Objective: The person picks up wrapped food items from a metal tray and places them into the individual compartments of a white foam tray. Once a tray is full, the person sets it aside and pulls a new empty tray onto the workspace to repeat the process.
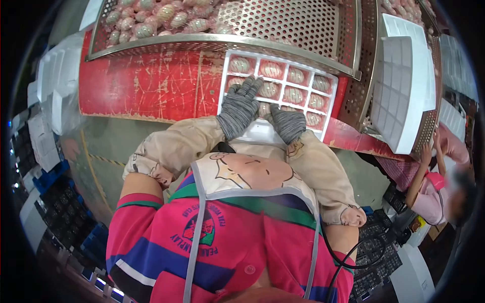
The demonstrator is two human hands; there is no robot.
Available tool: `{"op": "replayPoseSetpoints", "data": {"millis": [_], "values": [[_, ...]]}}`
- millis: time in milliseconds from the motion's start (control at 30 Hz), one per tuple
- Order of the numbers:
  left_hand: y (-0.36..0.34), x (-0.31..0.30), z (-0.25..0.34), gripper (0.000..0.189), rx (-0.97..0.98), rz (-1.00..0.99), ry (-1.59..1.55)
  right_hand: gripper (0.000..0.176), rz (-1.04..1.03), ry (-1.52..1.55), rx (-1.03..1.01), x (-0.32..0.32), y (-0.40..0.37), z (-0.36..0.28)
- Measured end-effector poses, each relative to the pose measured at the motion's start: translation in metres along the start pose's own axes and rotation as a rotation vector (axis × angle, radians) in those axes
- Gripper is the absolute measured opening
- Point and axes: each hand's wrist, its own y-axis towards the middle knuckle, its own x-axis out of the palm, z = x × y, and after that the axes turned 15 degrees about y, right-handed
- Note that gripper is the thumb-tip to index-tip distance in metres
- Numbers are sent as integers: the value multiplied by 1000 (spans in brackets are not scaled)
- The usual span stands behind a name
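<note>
Your left hand, in a grey knitted glove, lies flat on the white plastic compartment tray. Its fingers are spread wide and grip nothing, pressing on the near left cells. Your right hand, gloved the same way, rests on the tray's near edge just beside the left. Its fingers point down into the cells, and you cannot tell whether they hold anything.

The tray sits on the scratched red bench, tucked against the rim of the perforated metal trough. Most of its cells hold round pinkish fruits in foam net sleeves, one to a cell. More of the same fruit lies loose in a heap at the trough's far left. A stack of empty white trays stands to the right of the tray. Beyond the stack, another person in a pink top is reaching up.
</note>
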Motion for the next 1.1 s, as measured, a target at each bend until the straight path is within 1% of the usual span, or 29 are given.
{"op": "replayPoseSetpoints", "data": {"millis": [33,67,133,200,233,267,300,333,367,400,433,500,533,567,667,700,733,800,833,867,900,933,967,1000,1067,1100], "values": [[0,-1,-2,23,40,115,-9,41,-127,-6,125,-11,3,-8],[5,-10,-11,23,38,114,0,41,-122,-2,119,-10,4,-8],[31,-34,-39,21,76,722,8,41,-6,-53,65,-7,2,-6],[67,-65,-92,19,-21,833,226,40,-13,-43,85,-2,-1,-5],[83,-83,-124,20,25,657,275,40,-57,-20,116,-2,0,-5],[96,-93,-137,23,-266,305,147,40,-98,2,150,-4,0,-5],[108,-124,-149,73,-449,-333,-294,40,-165,56,244,-9,2,-9],[133,-64,-202,34,-235,-231,-211,40,-160,54,261,-11,2,-11],[149,-62,-206,36,-181,-238,11,40,-149,64,253,-13,3,-12],[161,-64,-201,37,-147,-292,104,41,-139,76,246,-12,1,-12],[162,-65,-196,38,-117,-297,159,41,-110,88,259,-13,1,-15],[177,-66,-191,40,-61,-366,211,41,-122,86,308,-18,2,-20],[174,-66,-188,42,-37,-380,214,41,-143,82,338,-20,2,-22],[179,-69,-186,43,-18,-416,232,43,-65,70,277,-12,-2,-17],[181,-74,-181,46,32,-451,238,42,0,140,308,-17,-11,-22],[181,-76,-182,48,42,-448,219,34,251,179,172,1,-21,-11],[178,-76,-188,49,55,-428,175,34,260,179,167,-3,-26,-12],[183,-71,-211,51,135,-360,-42,25,475,453,204,-11,-39,-18],[168,-77,-194,57,-14,-183,-233,22,546,481,168,-4,-44,-13],[144,-92,-163,63,-161,8,-414,22,544,480,149,-8,-42,-16],[118,-114,-135,64,-177,46,-586,24,512,850,333,-14,-40,-21],[99,-129,-119,65,-192,79,-761,25,454,1219,530,-18,-37,-26],[99,-84,-142,65,-149,17,-982,29,473,1362,497,-23,-30,-30],[96,-39,-163,64,-105,-47,-1206,36,440,1416,427,-32,-20,-36],[30,-89,-74,64,-87,62,-787,46,405,1608,273,-45,3,-54],[18,-75,-66,64,-100,56,-795,46,391,1611,286,-50,12,-60]]}}
